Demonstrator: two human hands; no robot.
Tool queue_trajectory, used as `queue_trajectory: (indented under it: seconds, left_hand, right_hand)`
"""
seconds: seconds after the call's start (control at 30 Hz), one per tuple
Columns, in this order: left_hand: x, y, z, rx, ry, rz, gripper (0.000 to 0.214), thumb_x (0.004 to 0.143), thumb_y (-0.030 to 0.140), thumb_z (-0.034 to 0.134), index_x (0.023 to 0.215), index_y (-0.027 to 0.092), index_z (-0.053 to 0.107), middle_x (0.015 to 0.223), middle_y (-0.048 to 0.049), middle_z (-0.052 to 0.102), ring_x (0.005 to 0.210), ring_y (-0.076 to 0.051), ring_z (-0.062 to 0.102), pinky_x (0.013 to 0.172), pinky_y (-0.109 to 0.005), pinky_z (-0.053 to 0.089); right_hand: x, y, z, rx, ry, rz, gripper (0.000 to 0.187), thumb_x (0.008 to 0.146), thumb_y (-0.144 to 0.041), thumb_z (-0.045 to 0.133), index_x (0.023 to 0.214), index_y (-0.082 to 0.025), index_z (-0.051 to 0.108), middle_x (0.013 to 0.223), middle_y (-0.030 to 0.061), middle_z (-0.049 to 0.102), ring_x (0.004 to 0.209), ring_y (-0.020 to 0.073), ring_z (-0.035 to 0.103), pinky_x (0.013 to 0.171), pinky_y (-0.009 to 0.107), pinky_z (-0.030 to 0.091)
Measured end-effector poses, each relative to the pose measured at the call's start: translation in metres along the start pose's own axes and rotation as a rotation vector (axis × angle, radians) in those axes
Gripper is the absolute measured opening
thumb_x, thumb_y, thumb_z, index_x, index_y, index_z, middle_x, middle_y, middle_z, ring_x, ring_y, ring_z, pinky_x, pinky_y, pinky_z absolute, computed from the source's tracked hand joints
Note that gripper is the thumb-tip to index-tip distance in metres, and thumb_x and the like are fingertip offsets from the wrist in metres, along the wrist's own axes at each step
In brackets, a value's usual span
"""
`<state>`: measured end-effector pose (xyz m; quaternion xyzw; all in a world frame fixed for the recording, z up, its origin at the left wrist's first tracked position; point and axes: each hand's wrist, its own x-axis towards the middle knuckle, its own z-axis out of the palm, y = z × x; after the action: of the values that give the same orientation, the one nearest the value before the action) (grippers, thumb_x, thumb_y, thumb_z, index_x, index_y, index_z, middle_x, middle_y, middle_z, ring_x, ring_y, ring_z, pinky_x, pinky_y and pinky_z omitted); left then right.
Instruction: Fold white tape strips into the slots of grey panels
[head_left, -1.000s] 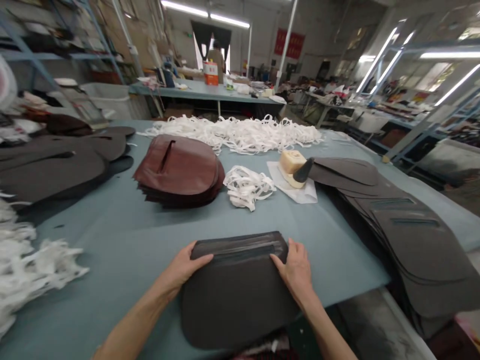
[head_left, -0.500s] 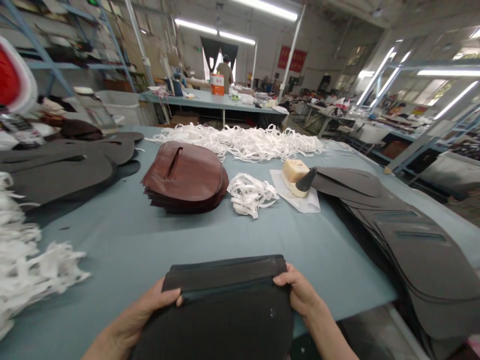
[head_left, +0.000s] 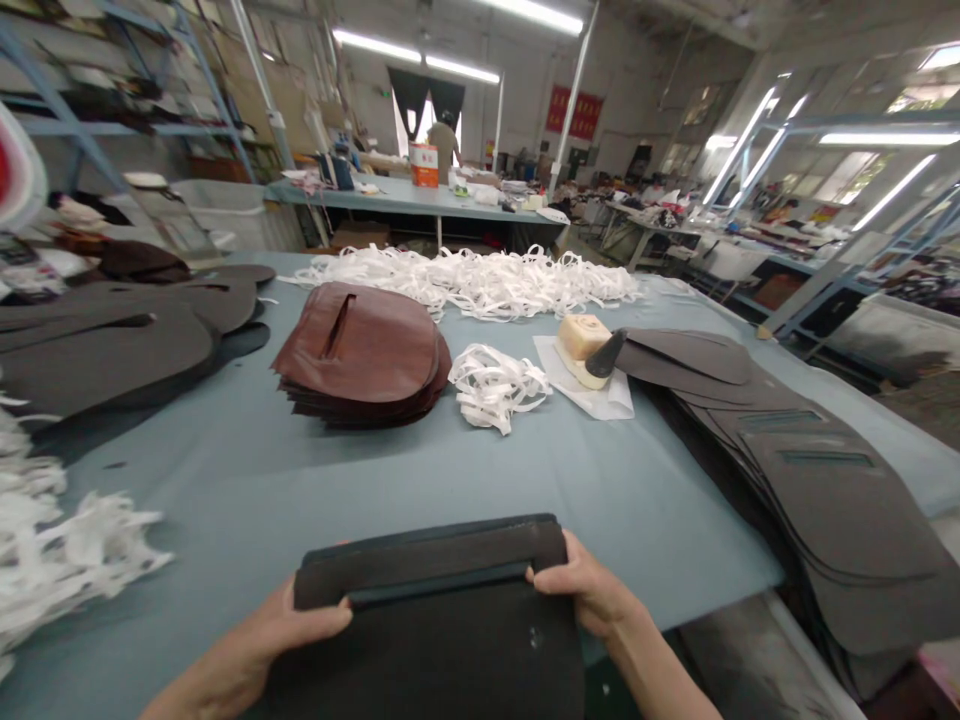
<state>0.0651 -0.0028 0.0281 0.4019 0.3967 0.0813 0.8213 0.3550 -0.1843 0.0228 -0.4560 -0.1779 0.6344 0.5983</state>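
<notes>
A dark grey-black sheet-material piece (head_left: 442,640) with a long slot near its top edge is held at the table's front edge, low in the view. My left hand (head_left: 289,625) grips its left side, thumb lying on the face by the slot's left end. On the other side, my right hand (head_left: 581,580) pinches the upper right corner, thumb near the slot's right end. The fingers behind the piece are hidden. Beyond it lie a stack of brown leather-like pieces (head_left: 367,345) and a small tangle of white strips (head_left: 499,385).
A yellowish block (head_left: 583,340) with a dark cone-shaped tip beside it sits on white paper. Overlapping dark grey pieces (head_left: 840,520) lie at right, more (head_left: 112,345) at left. White strips (head_left: 465,280) spread along the back; another white heap (head_left: 82,560) is at front left.
The view has shifted slightly, so most things sit a little further left. The slot in the dark piece shows wider, and both hands still hold it.
</notes>
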Motion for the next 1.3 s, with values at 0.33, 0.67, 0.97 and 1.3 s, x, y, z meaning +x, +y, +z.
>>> queue_trajectory:
  seconds: [0.33,0.67,0.97,1.3]
  left_hand:
    - [0.022,0.002,-0.002,0.36,0.169,0.189,0.055,0.063,0.053,0.071,0.106,0.019,0.062,0.104,-0.0069,0.07,0.098,-0.031,0.064,0.09,-0.043,0.052]
    - [0.107,0.069,0.043,1.025,0.4,0.877,0.034,0.085,0.044,0.049,0.113,0.026,0.055,0.12,-0.007,0.054,0.115,-0.024,0.05,0.102,-0.043,0.04]
    - [0.205,0.125,0.155,1.006,0.277,0.954,0.016,0.084,0.025,0.048,0.08,0.018,0.062,0.096,-0.0077,0.062,0.102,-0.024,0.053,0.093,-0.041,0.039]
    - [0.125,0.128,0.069,0.671,0.218,0.783,0.033,0.087,0.046,0.044,0.081,0.018,0.06,0.081,-0.002,0.064,0.083,-0.017,0.057,0.08,-0.028,0.042]
  right_hand:
    - [0.01,-0.007,-0.008,-0.308,0.13,-0.108,0.029,0.062,-0.012,0.059,0.09,-0.019,0.053,0.082,-0.0003,0.062,0.072,0.0149,0.057,0.063,0.026,0.045]
    - [0.108,-0.084,-0.048,-1.016,0.52,-0.623,0.044,0.064,-0.017,0.051,0.109,-0.02,0.051,0.106,0.0074,0.057,0.094,0.0213,0.054,0.075,0.034,0.045]
    - [0.215,-0.108,-0.021,-1.64,0.311,-0.839,0.047,0.068,-0.007,0.048,0.113,-0.02,0.056,0.111,0.0063,0.061,0.108,0.0219,0.05,0.094,0.037,0.036]
    - [0.231,-0.113,-0.06,-1.516,0.374,-0.786,0.029,0.077,-0.016,0.052,0.106,-0.017,0.056,0.109,0.0103,0.061,0.106,0.0235,0.053,0.092,0.037,0.039]
